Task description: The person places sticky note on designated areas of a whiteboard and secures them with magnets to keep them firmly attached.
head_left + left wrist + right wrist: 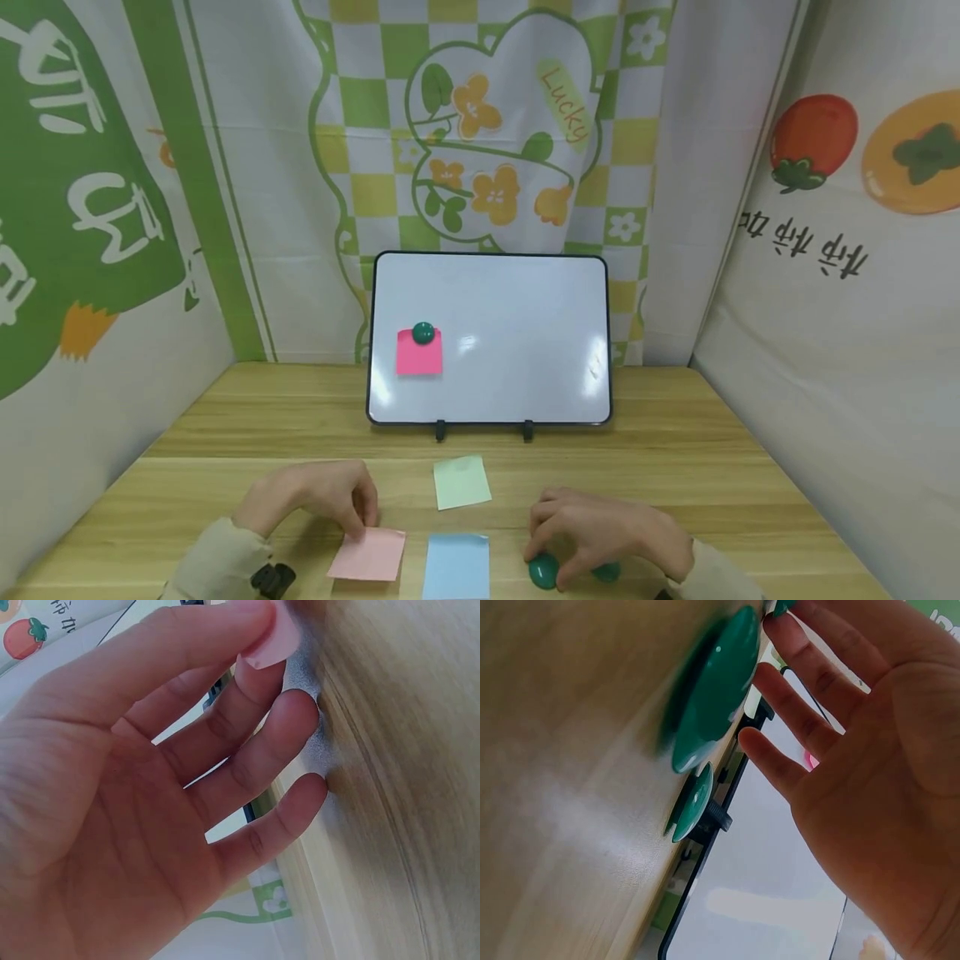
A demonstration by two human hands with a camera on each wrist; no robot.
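Note:
My left hand [330, 490] pinches the top edge of a pale pink sticky note [369, 557] between thumb and fingertips, low over the wooden table. In the left wrist view only a corner of the pink note [276, 641] shows, under the thumb, while the other fingertips come down to the tabletop. To the right, my right hand [592, 527] has thumb and fingers around a round green magnet [543, 572]. A second green magnet [606, 572] lies partly hidden beneath that hand. Two domed magnets [718, 694] sit on the table in the right wrist view, beside the hand.
A black-framed whiteboard [517, 333] stands at the back on small black feet [528, 430]. On it, a green magnet [423, 332] holds a bright pink note [418, 357]. Between the hands lie a pale green note [462, 482] and a blue note [457, 567]. Printed curtains surround the table.

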